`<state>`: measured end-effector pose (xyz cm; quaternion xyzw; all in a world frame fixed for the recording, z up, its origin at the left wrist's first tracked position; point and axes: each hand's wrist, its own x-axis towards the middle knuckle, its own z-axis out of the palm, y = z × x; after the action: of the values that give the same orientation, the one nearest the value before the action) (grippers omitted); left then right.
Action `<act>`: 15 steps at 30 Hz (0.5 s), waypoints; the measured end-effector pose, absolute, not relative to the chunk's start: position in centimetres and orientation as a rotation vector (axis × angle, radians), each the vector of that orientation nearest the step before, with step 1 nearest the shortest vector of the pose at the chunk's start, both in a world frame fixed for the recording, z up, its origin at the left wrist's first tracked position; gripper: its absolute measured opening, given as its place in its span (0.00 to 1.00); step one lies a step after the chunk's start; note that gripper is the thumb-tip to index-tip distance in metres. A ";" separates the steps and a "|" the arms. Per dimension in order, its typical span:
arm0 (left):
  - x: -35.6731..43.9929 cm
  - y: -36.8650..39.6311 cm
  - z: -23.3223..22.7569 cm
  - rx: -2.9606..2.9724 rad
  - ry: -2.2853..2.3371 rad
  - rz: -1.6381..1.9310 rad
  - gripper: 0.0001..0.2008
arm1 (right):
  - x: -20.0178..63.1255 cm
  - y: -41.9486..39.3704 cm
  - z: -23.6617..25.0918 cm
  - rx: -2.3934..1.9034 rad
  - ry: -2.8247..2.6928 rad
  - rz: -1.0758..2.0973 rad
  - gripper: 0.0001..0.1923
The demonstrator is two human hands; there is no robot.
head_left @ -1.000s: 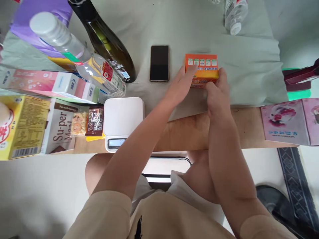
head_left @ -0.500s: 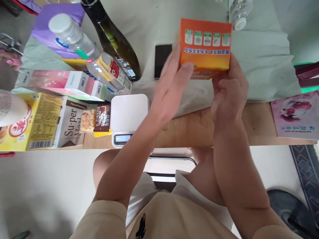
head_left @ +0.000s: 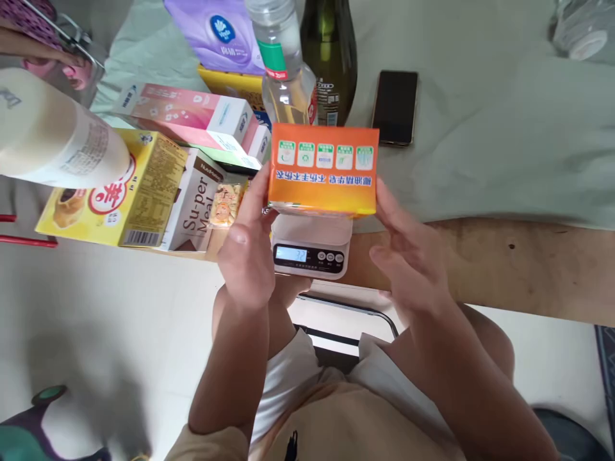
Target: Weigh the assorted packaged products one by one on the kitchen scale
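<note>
A wooden tabletop runs across the view, its near edge bare and marked by a small dark knot, while a pale grey-green cloth with soft creases covers the rest. Below the table lies a smooth off-white floor, evenly and softly lit. At the far right edge a strip of dark patterned rug shows. A white seat with a dark metal frame sits just under the table's edge.
</note>
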<state>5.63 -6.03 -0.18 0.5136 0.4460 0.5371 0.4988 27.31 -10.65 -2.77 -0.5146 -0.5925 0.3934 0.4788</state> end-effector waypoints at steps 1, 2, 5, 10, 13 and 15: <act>5.1 -5.9 -0.7 1.245 1.100 1.296 0.38 | 27.5 -10.9 -3.2 -1.221 -1.456 0.971 0.44; 4.7 -5.8 -1.1 1.247 1.115 1.282 0.39 | 27.7 -11.1 -3.7 -1.200 -1.466 0.979 0.44; 4.3 -5.8 -1.9 1.242 1.109 1.234 0.37 | 28.3 -11.5 -4.8 -1.204 -1.479 0.986 0.44; 4.9 -5.9 -1.9 1.174 1.141 1.274 0.36 | 28.6 -11.2 -5.5 -1.250 -1.417 1.000 0.40; 5.1 -5.2 -2.3 1.153 1.215 1.370 0.33 | 28.7 -10.8 -5.3 -1.259 -1.394 1.018 0.39; 5.2 -4.6 -2.5 1.147 1.242 1.440 0.30 | 28.8 -10.7 -5.1 -1.293 -1.357 1.005 0.36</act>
<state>5.21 -4.64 -2.51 0.4627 0.5011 0.5809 0.4442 28.76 -10.72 -5.07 -0.5313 -0.5577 0.4129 0.4860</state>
